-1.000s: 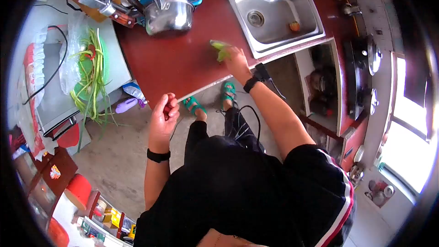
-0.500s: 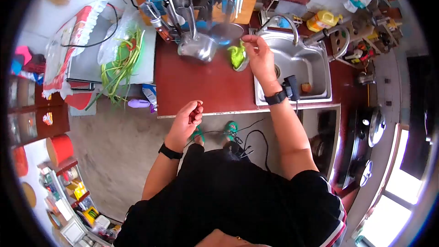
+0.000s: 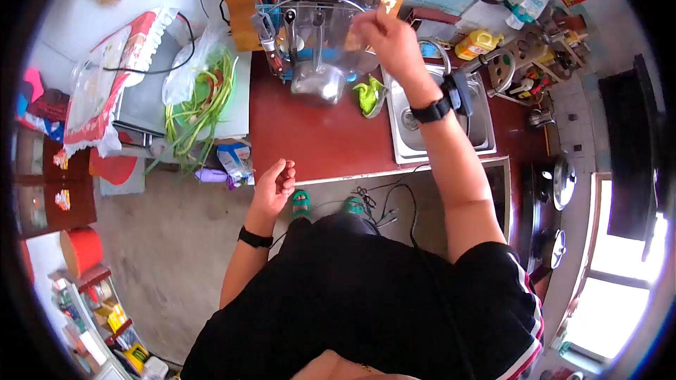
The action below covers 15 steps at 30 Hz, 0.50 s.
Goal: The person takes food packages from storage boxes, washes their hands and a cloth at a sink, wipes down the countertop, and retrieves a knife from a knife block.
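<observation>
My left hand (image 3: 273, 187) hovers by the counter's front edge, palm turned inward, fingers loosely curled and apart with nothing seen in them. My right hand (image 3: 391, 42) reaches over the counter to the right side of the hanging utensil rack (image 3: 310, 1). Its fingertips are smeared by motion, so I cannot tell whether they touch the rack or hold anything. A shiny metal ladle (image 3: 317, 83) hangs from the rack, above the counter. Below my right hand, green peppers (image 3: 367, 96) lie in what looks like a clear bowl or bag on the red counter (image 3: 317, 141).
Right of the peppers is a steel sink (image 3: 408, 149) with a faucet (image 3: 445, 56). A yellow bottle (image 3: 477, 44) stands behind it. Green onions (image 3: 189, 130) hang over the left side. Several knives and chopsticks stand behind the rack. Cables (image 3: 394, 200) lie on the floor.
My right hand has moved away from beside the peppers, up and left toward the utensil rack. My left hand has shifted slightly down and left, its fingers a little looser. The whole view has shifted.
</observation>
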{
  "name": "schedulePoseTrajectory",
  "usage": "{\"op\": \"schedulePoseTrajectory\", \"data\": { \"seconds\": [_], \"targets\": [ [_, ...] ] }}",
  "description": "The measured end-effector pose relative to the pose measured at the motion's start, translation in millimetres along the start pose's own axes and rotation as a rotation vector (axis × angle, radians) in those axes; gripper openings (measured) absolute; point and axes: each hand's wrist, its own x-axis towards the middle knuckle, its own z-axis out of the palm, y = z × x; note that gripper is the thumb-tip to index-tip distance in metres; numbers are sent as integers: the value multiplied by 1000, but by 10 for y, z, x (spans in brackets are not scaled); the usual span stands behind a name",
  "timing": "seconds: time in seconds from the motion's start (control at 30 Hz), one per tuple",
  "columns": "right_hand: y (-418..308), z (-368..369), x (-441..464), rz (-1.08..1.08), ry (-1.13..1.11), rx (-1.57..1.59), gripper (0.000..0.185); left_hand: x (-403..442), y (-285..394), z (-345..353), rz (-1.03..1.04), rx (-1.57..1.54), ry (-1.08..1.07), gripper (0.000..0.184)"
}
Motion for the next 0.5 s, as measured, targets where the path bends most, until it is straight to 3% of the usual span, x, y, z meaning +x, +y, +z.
{"op": "schedulePoseTrajectory", "data": {
  "seconds": [0.17,0.2,0.27,0.3,0.43,0.5],
  "targets": [
    [129,99,-328,191,25,33,23,0,186,-149,-80,67,48,24],
    [309,84,-391,127,59,-64,24,30,250,-207,-112,72,21,23],
    [252,-17,-603,286,-7,-285,26,281,187,-171,-224,76,-130,23],
    [374,-50,-806,162,99,-346,24,365,203,-187,-279,72,-215,24],
    [277,-147,-1611,375,157,-55,20,399,117,-21,-317,225,-116,26],
    [367,-306,-2115,339,235,-142,20,432,3,97,-383,298,-149,25]
  ]
}}
